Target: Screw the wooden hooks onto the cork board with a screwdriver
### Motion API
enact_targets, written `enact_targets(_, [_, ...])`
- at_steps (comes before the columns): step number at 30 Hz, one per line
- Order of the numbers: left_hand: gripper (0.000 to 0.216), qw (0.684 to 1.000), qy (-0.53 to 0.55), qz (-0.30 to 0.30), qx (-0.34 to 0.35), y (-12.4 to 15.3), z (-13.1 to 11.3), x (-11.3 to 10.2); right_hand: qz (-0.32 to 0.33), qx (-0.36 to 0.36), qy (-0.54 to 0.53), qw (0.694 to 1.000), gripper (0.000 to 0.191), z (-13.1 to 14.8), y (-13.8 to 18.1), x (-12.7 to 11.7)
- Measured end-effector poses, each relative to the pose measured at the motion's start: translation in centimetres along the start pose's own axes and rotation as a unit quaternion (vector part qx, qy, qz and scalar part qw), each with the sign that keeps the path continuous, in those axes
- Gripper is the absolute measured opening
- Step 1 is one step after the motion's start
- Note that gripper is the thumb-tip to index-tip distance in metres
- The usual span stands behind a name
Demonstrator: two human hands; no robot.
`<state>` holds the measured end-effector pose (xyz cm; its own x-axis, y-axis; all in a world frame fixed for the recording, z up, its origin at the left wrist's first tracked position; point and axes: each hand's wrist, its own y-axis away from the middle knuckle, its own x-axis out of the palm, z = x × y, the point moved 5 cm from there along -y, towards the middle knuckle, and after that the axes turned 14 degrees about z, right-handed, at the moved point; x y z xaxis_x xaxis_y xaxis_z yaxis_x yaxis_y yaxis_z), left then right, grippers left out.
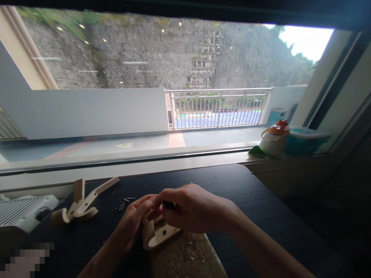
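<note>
A pale wooden hook piece with a round hole rests on a worn wooden board at the near edge of the black table. My left hand is closed on the upper end of that piece. My right hand reaches over it, fingers pinched on a small dark object I cannot make out, right above the piece. Both hands touch each other over the wooden piece.
Two more wooden hook pieces lie at the left, with several small dark screws beside them. A white slatted device sits at the far left. On the window ledge stand a white jug with an orange lid and a teal box.
</note>
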<state>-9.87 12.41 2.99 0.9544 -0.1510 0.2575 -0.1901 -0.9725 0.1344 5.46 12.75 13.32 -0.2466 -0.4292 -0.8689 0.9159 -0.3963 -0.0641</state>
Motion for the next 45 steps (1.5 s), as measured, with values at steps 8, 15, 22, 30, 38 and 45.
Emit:
enact_targets(8, [0.023, 1.000, 0.009, 0.005, -0.001, 0.0, 0.0, 0.1, -0.029, 0.042, 0.009, 0.999, 0.016, -1.2, -0.2, -0.5])
enact_targets(15, [0.026, 1.000, 0.022, 0.009, -0.001, -0.1, 0.1, 0.1, -0.036, 0.050, 0.049, 0.997, 0.015, -1.0, -0.3, 0.0])
enact_targets(22, [0.031, 1.000, 0.023, -0.005, -0.001, 0.2, -0.4, 0.5, 0.028, 0.029, 0.036, 0.999, 0.023, -0.3, -0.2, 0.3])
enact_targets(30, [0.027, 1.000, 0.019, 0.004, -0.008, 0.1, 0.0, 0.3, -0.009, 0.061, 0.026, 0.998, 0.022, -1.0, -0.5, 0.1])
enact_targets(38, [0.022, 1.000, -0.010, 0.016, 0.010, -0.1, 0.1, -0.1, -0.011, 0.039, 0.035, 0.999, 0.022, -0.8, -0.5, 0.2])
enact_targets(45, [0.022, 1.000, -0.010, 0.012, 0.014, 0.0, 0.0, -0.1, -0.020, 0.035, 0.034, 0.999, 0.023, -1.0, -0.3, -0.2])
